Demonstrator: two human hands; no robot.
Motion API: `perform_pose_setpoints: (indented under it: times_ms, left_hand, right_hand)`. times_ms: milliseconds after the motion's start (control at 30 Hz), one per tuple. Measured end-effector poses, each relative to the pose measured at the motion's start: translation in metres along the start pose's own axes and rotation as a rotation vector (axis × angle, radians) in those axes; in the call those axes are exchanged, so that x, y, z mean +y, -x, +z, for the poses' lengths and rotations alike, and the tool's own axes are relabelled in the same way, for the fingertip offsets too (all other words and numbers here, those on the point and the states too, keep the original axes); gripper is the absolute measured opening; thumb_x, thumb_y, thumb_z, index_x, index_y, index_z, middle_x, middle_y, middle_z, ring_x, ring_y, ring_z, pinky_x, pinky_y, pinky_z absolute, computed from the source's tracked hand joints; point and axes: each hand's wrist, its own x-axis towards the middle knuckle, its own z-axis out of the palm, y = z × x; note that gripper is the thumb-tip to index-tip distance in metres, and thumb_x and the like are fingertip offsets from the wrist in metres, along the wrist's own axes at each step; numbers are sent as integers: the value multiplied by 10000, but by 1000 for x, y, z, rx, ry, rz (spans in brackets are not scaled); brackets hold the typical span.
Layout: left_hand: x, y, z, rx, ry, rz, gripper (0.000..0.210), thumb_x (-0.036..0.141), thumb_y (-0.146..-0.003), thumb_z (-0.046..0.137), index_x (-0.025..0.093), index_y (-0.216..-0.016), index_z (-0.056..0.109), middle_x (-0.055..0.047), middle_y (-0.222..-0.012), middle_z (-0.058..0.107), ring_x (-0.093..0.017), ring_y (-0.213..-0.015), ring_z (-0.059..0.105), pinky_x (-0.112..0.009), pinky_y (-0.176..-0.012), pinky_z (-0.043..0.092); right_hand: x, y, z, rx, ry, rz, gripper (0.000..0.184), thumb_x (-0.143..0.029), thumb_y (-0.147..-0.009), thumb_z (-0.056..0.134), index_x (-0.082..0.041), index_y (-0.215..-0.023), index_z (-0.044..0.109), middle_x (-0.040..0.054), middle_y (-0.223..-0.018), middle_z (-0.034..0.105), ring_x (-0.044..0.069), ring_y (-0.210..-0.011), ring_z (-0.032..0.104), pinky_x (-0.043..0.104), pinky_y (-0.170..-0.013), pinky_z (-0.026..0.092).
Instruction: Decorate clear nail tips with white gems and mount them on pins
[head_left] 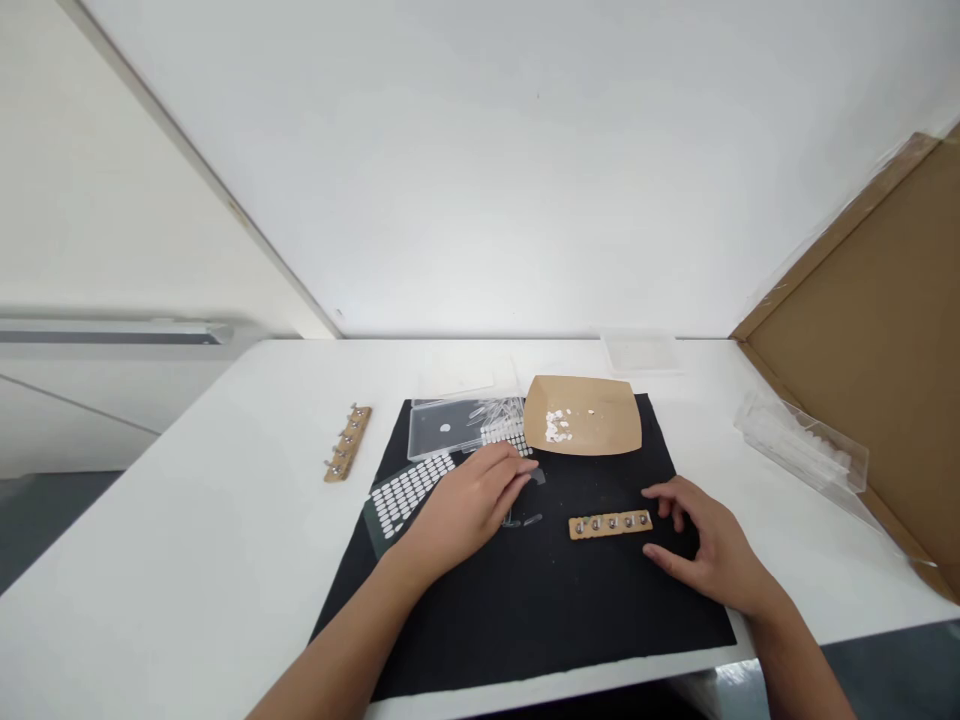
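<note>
My left hand (476,500) is over the black mat (540,610), thumb and fingers pinched together. At its fingertips shows a small clear plastic piece (538,478). More clear slivers (532,520) lie on the mat just below that hand. My right hand (701,545) rests at the mat's right side, fingers apart and curved, holding nothing. Beside its fingertips lies a narrow brown strip (610,525) with several small metal clips in a row. Under and beyond my left wrist is a sheet of white oval stickers (409,495), partly covered by the hand.
A brown paper tray (600,415) holds white bits. Left of it stands a clear box (427,435) with thin clear pieces. A second clip strip (348,443) lies on the white table at left. At right are a clear container (806,440) and a cardboard panel (877,340).
</note>
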Motion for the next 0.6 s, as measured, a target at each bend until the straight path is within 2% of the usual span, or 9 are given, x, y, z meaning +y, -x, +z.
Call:
perform_pose_setpoints:
  times_ms: [100, 167, 267, 367, 433, 467, 533, 567, 600]
  left_hand:
    - [8, -3, -7, 63, 118, -45, 244, 251, -1106, 452, 195, -1202, 670, -84, -1106, 702, -197, -1021, 686, -367, -914, 603]
    - [22, -3, -13, 97, 214, -103, 217, 272, -1094, 481, 200, -1122, 684, -59, -1032, 704, -167, -896, 685, -299, -779, 612]
    - [58, 3, -16, 169, 451, -257, 171, 327, -1039, 603, 201, -1007, 715, -38, -935, 703, -128, -746, 671, -184, -528, 539]
    - [100, 17, -1, 264, 796, -446, 212, 381, -997, 679, 188, -941, 746, -35, -864, 699, -104, -594, 648, -152, -380, 483]
    - [122, 26, 15, 307, 943, -531, 241, 413, -965, 724, 181, -917, 772, -47, -851, 700, -115, -566, 656, -168, -368, 502]
    - [129, 30, 23, 335, 990, -562, 242, 420, -945, 750, 183, -912, 781, -48, -845, 700, -121, -566, 663, -169, -370, 501]
    - [137, 35, 37, 309, 1046, -566, 233, 422, -909, 794, 191, -871, 800, -43, -813, 693, -117, -556, 654, -174, -399, 511]
    - [139, 37, 41, 307, 1065, -561, 233, 421, -892, 812, 193, -844, 804, -37, -798, 682, -107, -541, 636, -171, -402, 499]
    - [139, 38, 44, 303, 1079, -559, 234, 421, -878, 827, 195, -822, 807, -32, -786, 668, -96, -527, 616, -170, -406, 487]
  right_hand:
    - [2, 3, 0, 101, -56, 17, 448, -364, -943, 738, -270, -1346, 566, 38, -1016, 632, 168, -749, 597, 338, -719, 556]
    - [3, 4, 1, 201, -91, -16, 294, -313, -967, 701, -260, -1240, 605, 31, -954, 613, 162, -705, 571, 325, -656, 519]
    - [-7, 8, 4, 375, -138, -126, 24, -231, -989, 656, -251, -985, 644, 10, -802, 581, 161, -646, 531, 317, -586, 423]
    - [-35, 18, 11, 505, -235, -160, 146, -197, -1001, 635, -245, -864, 627, 0, -710, 554, 168, -638, 526, 327, -608, 412]
    - [-61, 26, 19, 470, -392, -125, 83, -243, -1019, 629, -249, -942, 660, 21, -758, 592, 184, -690, 565, 321, -616, 448]
    - [-74, 28, 23, 403, -457, -98, 67, -302, -1015, 658, -255, -1053, 687, 30, -794, 612, 192, -718, 589, 320, -624, 481]
    - [-96, 29, 32, 277, -587, -60, 357, -466, -954, 763, -266, -1239, 681, 42, -886, 664, 178, -695, 601, 305, -606, 517]
    - [-105, 27, 36, 239, -642, -54, 418, -508, -925, 796, -272, -1253, 688, 36, -893, 677, 173, -692, 614, 299, -614, 531]
    - [-110, 24, 39, 229, -668, -49, 365, -490, -929, 799, -273, -1210, 714, 29, -870, 683, 171, -701, 629, 289, -627, 537]
